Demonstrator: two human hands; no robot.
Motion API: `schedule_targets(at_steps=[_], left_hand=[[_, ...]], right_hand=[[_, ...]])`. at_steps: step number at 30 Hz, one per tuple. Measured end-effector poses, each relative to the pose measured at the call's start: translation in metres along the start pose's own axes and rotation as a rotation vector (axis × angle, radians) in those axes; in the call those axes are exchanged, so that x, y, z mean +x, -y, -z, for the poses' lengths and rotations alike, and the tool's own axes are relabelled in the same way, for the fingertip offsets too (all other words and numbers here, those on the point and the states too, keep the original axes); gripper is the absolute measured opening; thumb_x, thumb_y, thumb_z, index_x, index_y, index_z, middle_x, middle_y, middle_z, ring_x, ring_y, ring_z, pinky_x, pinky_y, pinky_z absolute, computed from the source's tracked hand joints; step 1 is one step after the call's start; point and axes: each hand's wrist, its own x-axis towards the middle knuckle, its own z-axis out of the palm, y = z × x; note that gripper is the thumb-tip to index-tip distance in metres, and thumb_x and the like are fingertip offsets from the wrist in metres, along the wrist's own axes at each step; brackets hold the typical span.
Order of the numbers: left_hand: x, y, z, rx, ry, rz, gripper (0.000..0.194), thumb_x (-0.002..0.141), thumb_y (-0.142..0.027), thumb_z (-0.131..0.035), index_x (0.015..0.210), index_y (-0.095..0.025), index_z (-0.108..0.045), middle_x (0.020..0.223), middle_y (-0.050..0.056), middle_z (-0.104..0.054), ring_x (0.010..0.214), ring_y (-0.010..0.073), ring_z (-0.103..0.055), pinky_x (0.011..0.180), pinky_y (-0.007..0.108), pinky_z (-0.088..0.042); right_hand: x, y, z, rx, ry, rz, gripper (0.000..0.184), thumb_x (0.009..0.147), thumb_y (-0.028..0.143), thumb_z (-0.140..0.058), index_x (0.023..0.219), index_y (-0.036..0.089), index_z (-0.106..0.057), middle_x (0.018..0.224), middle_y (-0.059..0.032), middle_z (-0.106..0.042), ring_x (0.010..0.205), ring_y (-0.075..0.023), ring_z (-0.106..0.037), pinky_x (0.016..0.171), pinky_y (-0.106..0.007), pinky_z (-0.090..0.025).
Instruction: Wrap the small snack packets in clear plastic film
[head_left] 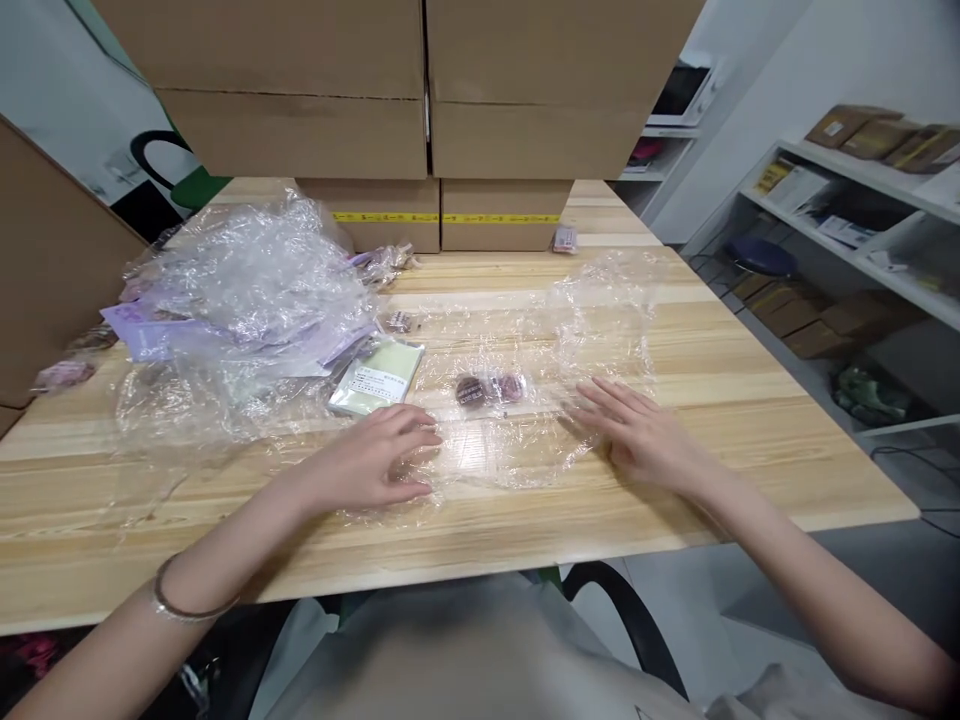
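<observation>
A clear plastic wrap sheet lies spread and crinkled on the wooden table in front of me. Near its middle are two small round dark-and-pink items with labels. My left hand rests at the sheet's left edge, fingers apart and holding nothing. On the right edge, my right hand touches the film with its fingers stretched out. Just beyond my left hand lies a flat pale-green packet with a white label band.
A heap of crumpled clear wrap with purple sheets covers the table's left side. Large cardboard boxes stand stacked at the back. A small packet sits beside them. Shelves with boxes line the right wall.
</observation>
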Motion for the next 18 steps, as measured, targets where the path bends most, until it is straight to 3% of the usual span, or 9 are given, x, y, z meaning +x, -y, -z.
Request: schedule_targets(at_steps=[4,7,9,12,15,18], left_hand=[[0.025,-0.026,-0.023,0.158,0.014,-0.038,0.046,0.088,-0.047,-0.061,0.123,-0.017,-0.061,0.13,0.015,-0.058,0.121,0.0334,-0.052,0.1,0.047,-0.045],[0.031,-0.031,-0.026,0.202,0.019,0.005,0.039,0.086,-0.028,-0.058,0.122,-0.013,-0.061,0.125,0.016,-0.061,0.117,0.0321,-0.056,0.1,0.045,-0.045],[0.029,-0.025,-0.021,0.166,0.001,0.072,0.039,0.085,-0.021,-0.055,0.123,-0.012,-0.061,0.123,0.016,-0.063,0.116,0.0312,-0.057,0.101,0.046,-0.044],[0.024,-0.006,-0.009,-0.102,-0.04,0.205,0.029,0.092,-0.03,-0.051,0.113,-0.018,-0.067,0.117,0.012,-0.068,0.11,0.0286,-0.062,0.097,0.046,-0.047],[0.025,0.016,-0.003,-0.544,-0.124,0.326,0.033,0.095,-0.047,-0.051,0.104,-0.023,-0.071,0.112,0.009,-0.072,0.103,0.0256,-0.066,0.092,0.043,-0.051],[0.034,0.03,-0.007,-0.771,-0.3,0.364,0.038,0.094,-0.053,-0.052,0.092,-0.02,-0.072,0.102,0.009,-0.073,0.1,0.024,-0.066,0.093,0.04,-0.05]], right_hand=[[0.006,0.005,-0.014,0.212,-0.126,0.043,0.033,0.088,0.018,-0.058,0.119,0.027,-0.068,0.14,-0.0042,-0.06,0.145,-0.0284,-0.036,0.116,-0.055,-0.035],[0.007,0.001,-0.017,0.508,-0.267,-0.155,0.014,0.093,0.028,-0.055,0.092,0.026,-0.068,0.116,-0.0041,-0.074,0.13,-0.0277,-0.055,0.115,-0.056,-0.036],[0.008,-0.003,-0.017,0.695,-0.341,-0.346,0.021,0.094,0.038,-0.054,0.079,0.025,-0.062,0.096,-0.0046,-0.077,0.114,-0.028,-0.066,0.109,-0.054,-0.043],[0.015,-0.009,-0.02,0.869,-0.391,-0.588,0.031,0.088,0.053,-0.057,0.076,0.025,-0.059,0.069,-0.0022,-0.071,0.08,-0.0247,-0.073,0.08,-0.042,-0.058],[0.028,-0.015,-0.025,0.887,-0.424,-0.735,0.039,0.081,0.064,-0.059,0.079,0.025,-0.058,0.06,0.0008,-0.064,0.056,-0.0203,-0.066,0.055,-0.033,-0.053],[0.037,-0.019,-0.03,0.833,-0.45,-0.787,0.043,0.08,0.066,-0.06,0.075,0.024,-0.057,0.052,0.0027,-0.057,0.045,-0.0181,-0.058,0.046,-0.03,-0.044]])
